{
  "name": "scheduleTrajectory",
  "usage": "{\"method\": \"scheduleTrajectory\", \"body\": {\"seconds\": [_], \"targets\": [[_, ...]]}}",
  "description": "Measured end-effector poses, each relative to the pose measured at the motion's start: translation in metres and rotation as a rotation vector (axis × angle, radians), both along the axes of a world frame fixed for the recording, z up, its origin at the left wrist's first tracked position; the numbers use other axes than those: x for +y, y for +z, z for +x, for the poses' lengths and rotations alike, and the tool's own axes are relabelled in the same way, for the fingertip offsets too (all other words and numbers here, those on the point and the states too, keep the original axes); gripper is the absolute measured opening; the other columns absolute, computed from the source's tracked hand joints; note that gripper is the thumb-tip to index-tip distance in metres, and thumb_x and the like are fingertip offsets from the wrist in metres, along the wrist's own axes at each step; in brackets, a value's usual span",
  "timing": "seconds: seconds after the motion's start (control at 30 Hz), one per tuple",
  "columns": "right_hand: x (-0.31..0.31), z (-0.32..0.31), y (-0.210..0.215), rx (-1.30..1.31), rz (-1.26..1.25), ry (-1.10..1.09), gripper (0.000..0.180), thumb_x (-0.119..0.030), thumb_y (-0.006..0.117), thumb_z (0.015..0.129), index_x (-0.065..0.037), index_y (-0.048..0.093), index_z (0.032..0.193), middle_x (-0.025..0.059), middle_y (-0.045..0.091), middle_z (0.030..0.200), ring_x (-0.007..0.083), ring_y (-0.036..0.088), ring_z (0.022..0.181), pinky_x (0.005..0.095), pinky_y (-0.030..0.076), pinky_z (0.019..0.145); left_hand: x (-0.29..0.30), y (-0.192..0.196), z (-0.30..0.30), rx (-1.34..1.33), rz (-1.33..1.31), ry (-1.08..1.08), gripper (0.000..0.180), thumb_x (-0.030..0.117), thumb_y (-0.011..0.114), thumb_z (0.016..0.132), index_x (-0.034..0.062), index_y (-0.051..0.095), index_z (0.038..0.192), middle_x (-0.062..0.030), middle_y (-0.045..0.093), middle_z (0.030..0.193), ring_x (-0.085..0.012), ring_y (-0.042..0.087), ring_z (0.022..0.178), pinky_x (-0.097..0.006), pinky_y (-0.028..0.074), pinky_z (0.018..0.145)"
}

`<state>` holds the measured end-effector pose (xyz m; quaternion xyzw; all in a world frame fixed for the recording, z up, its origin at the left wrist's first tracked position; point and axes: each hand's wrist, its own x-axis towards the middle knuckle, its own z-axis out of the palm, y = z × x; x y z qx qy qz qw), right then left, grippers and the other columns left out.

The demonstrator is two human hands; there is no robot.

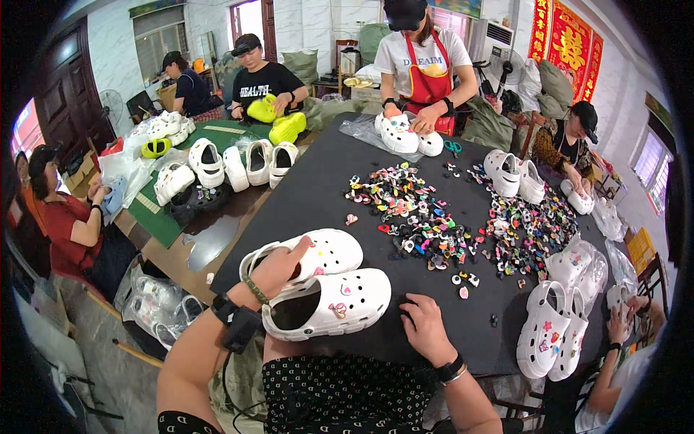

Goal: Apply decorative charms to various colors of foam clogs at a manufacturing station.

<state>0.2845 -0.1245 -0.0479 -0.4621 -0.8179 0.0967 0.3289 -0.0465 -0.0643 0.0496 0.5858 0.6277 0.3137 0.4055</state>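
Two white clogs lie side by side at the near edge of the black table, toes to the right. My left hand (278, 269) grips the far clog (336, 249) at its foot opening, the thumb on its upper and the other fingers partly hidden. Small colourful charms sit in some of its holes. Against it is the near clog (354, 296), with a pink heart and a red-and-white charm on its upper. My right hand (428, 331) rests on the table edge right of the clogs, holding nothing, its fingers apart and slightly bent.
Loose charms (412, 210) are heaped mid-table, with a second heap (531, 224) to their right. Decorated white clogs (543, 329) stand at the right. Teal scissors (452, 147) lie near a co-worker handling white clogs (397, 135). A green mat (163, 217) with more clogs is at left.
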Motion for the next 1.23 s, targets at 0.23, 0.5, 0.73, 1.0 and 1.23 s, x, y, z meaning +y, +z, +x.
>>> {"method": "scheduleTrajectory", "body": {"seconds": [0.23,0.5,0.73,1.0,1.23], "targets": [[0.003,-0.006,0.0,-0.013,0.013,-0.001,0.026,-0.003,0.066,0.081,-0.003,0.062,0.107,0.015,0.057,0.121,0.0341,0.053,0.115,0.0445,0.044,0.095,-0.017,-0.006,-0.019,0.4,0.245,-0.067,0.065,0.059,0.055,0.091,-0.0038,0.063,0.078,-0.0174,0.062,0.072,-0.0275,0.058,0.066,-0.036,0.045,0.064],[0.0,-0.006,0.001,-0.01,-0.02,-0.056,0.023,-0.001,0.065,0.079,-0.001,0.062,0.102,0.0168,0.057,0.119,0.0359,0.052,0.114,0.0451,0.042,0.098,-0.064,0.002,-0.039,1.066,0.3,-0.175,0.081,0.076,0.067,0.064,0.0035,0.067,0.1,-0.0163,0.065,0.101,-0.0336,0.051,0.109,-0.045,0.038,0.082],[0.0,-0.007,-0.005,-0.009,-0.011,-0.017,0.027,0.001,0.064,0.078,-0.002,0.06,0.104,0.0182,0.055,0.121,0.0385,0.052,0.114,0.0479,0.041,0.099,-0.05,-0.019,-0.052,0.82,0.321,-0.246,0.042,0.036,0.074,0.076,0.0034,0.057,0.095,-0.0156,0.059,0.094,-0.0364,0.057,0.099,-0.046,0.049,0.08],[-0.001,-0.016,0.006,-0.006,-0.012,-0.022,0.027,0.005,0.063,0.077,-0.001,0.059,0.102,0.0194,0.056,0.118,0.0393,0.052,0.111,0.0473,0.042,0.098,-0.052,-0.013,-0.053,0.679,0.419,-0.285,0.023,0.025,0.067,0.083,0.0043,0.058,0.084,-0.0158,0.061,0.077,-0.0379,0.061,0.079,-0.047,0.048,0.07],[0.011,0.003,-0.02,-0.093,-0.124,-0.044,0.033,-0.006,0.07,0.074,-0.004,0.061,0.106,0.0178,0.054,0.124,0.0385,0.049,0.119,0.0547,0.037,0.102,-0.004,0.024,-0.079,0.561,0.427,-0.039,0.02,0.024,0.064,0.081,0.0036,0.06,0.08,-0.0199,0.063,0.076,-0.0406,0.063,0.077,-0.048,0.05,0.069]]}}
